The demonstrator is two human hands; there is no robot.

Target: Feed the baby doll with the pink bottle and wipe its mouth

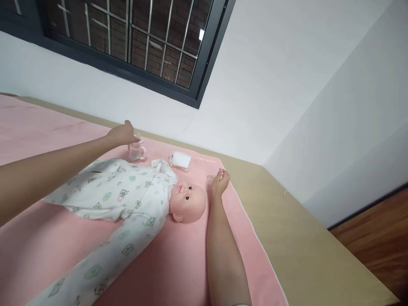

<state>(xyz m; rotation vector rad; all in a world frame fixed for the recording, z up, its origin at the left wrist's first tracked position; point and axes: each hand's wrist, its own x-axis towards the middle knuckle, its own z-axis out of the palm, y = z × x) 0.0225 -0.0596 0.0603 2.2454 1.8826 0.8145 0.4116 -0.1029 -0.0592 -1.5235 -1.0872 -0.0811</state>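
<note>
A baby doll (188, 204) lies face up on a pink mat (178, 259), dressed in a white outfit (111, 193) with green and animal prints. Beyond its body stands a small clear bottle (137, 152). My left hand (122, 134) is closed at the bottle's upper part, its fingers partly hidden. Past the doll's head, my right hand (221, 182) has curled fingers at a small clear plastic item (210, 179), mostly covered by the hand. Between the hands, a packet of white pads (181, 160) rests near the doll's shoulder.
The mat lies on a light wooden surface (255, 191) that meets a white wall (248, 85). A dark-framed window (127, 68) with metal bars is above. A small pale hook-like piece (286, 192) sits at the right edge, and brown wood (376, 238) shows beyond.
</note>
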